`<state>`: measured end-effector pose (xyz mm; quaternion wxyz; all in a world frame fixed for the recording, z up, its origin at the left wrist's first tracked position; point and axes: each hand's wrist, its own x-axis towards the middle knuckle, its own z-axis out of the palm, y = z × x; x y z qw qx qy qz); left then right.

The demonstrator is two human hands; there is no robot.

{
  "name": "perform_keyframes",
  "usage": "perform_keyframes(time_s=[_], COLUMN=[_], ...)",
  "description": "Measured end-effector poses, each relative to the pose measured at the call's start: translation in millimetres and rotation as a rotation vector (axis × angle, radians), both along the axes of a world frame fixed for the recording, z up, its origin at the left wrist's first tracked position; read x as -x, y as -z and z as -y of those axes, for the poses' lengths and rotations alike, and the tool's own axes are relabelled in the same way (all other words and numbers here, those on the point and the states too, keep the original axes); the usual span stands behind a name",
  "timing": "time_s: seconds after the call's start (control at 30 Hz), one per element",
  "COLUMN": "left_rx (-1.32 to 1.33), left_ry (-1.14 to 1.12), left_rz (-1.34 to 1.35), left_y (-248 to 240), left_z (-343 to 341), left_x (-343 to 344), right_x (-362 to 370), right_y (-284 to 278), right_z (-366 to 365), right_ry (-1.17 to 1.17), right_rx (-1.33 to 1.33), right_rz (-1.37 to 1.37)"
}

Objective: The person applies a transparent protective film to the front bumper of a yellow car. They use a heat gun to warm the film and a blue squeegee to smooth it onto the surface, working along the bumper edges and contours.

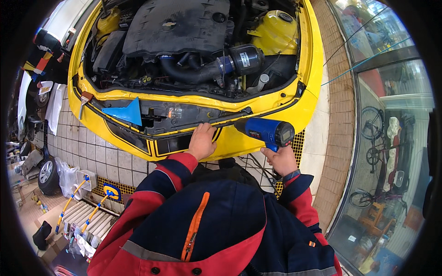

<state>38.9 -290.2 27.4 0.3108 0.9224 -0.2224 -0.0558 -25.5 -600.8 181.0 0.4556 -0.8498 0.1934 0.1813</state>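
My right hand (280, 159) grips the handle of a blue heat gun (264, 130), whose nozzle points left at the front of a yellow car (239, 142). My left hand (201, 140) rests flat on the car's yellow front edge, just below the black grille opening, fingers pressed against the surface. A blue squeegee (124, 112) lies on the grille area to the left. The hood is up, showing the black engine cover (177, 25) and a black intake hose (202, 69).
Tiled floor surrounds the car. A loose wheel (47, 175) and white rolls with orange-handled tools (87, 216) lie at lower left. Yellow floor grating (298, 142) sits under the car's nose. A glass wall with bicycles (382, 142) behind it stands on the right.
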Motion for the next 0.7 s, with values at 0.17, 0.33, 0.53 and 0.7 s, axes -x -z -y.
perform_keyframes(time_s=[0.17,0.33,0.53,0.7], left_rx=[-0.125,-0.208,0.099,0.034], left_ry=[-0.025,-0.017,-0.117,0.056], left_rz=[-0.042,0.062,-0.141,-0.013], left_y=[7,12,-4,-3], left_z=[18,28,10,42], left_x=[-6,-3,-12,-7], right_x=[5,6,24,66], right_y=[-4,-16,-16,-8], right_z=[4,21,38,68], right_ry=[0.122,0.145,0.273,0.408], right_rx=[-0.093,-0.096,-0.205,-0.266], right_rz=[-0.011,0.023,0.011,-0.057])
